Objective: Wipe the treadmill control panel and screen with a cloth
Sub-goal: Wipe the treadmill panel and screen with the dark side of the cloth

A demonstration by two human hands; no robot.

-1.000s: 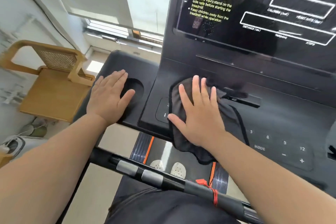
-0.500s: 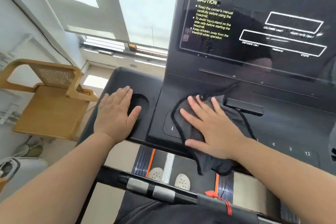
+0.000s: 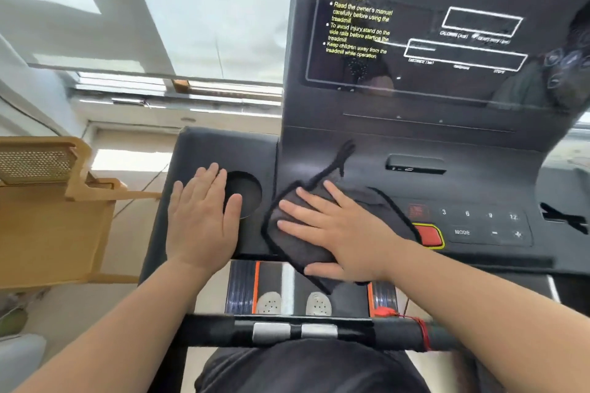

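Note:
The black treadmill control panel point(image 3: 472, 188) carries number buttons, a MODE key and a red stop button point(image 3: 429, 234). Above it rises the dark screen point(image 3: 447, 25) with yellow CAUTION text. A dark grey cloth point(image 3: 300, 246) lies on the panel's left part and hangs over its front edge. My right hand point(image 3: 338, 233) presses flat on the cloth with fingers spread, pointing left. My left hand point(image 3: 201, 220) rests flat on the left tray beside the round cup holder point(image 3: 247, 198), holding nothing.
A black handlebar point(image 3: 351, 330) with silver sensor pads crosses below the panel, a red cord tied on it at the right. White shoes point(image 3: 293, 301) show on the belt beneath. A wooden chair point(image 3: 54, 217) stands to the left, by a window.
My right hand has slid the cloth leftward across the panel, uncovering the red stop button and more keys. The left hand has stayed on the tray. The camera has tilted up.

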